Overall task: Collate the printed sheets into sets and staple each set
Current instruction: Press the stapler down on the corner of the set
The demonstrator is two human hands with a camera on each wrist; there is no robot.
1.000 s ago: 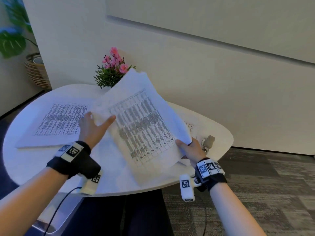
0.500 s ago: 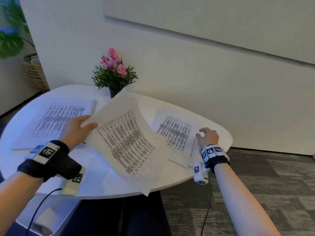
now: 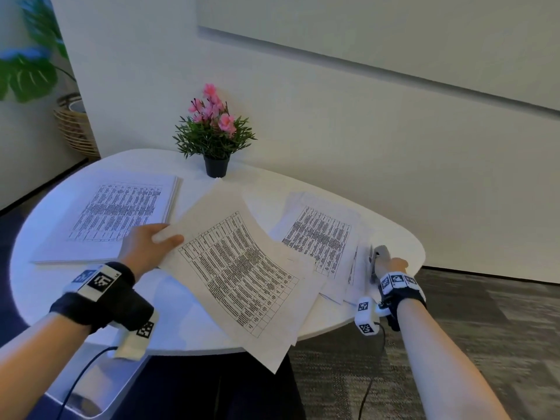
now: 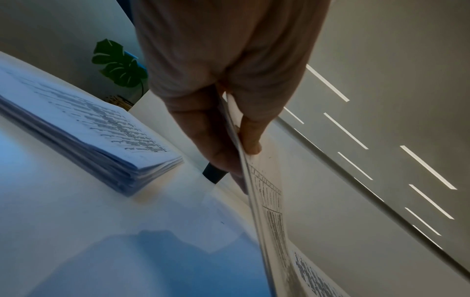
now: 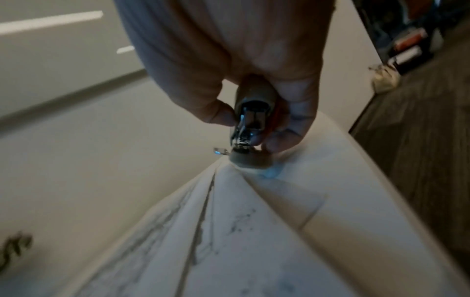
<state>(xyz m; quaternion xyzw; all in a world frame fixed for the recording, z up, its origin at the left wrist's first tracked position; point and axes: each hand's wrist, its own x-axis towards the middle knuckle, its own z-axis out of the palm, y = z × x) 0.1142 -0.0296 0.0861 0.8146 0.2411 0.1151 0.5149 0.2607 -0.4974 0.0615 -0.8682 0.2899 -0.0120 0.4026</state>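
Head view: left hand (image 3: 145, 249) pinches a loose set of white printed sheets (image 3: 242, 277); right hand (image 3: 394, 266) grips a grey metal stapler (image 3: 378, 259).
Only the right wrist view shows thumb and fingers (image 5: 297, 120) curled round the stapler's chrome mouth; beyond the left hand lies a thick white paper stack (image 4: 84, 128).

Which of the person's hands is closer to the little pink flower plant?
Left. The left hand holds sheets just in front of the flower plant; the right hand grips the stapler at the table's far right edge.
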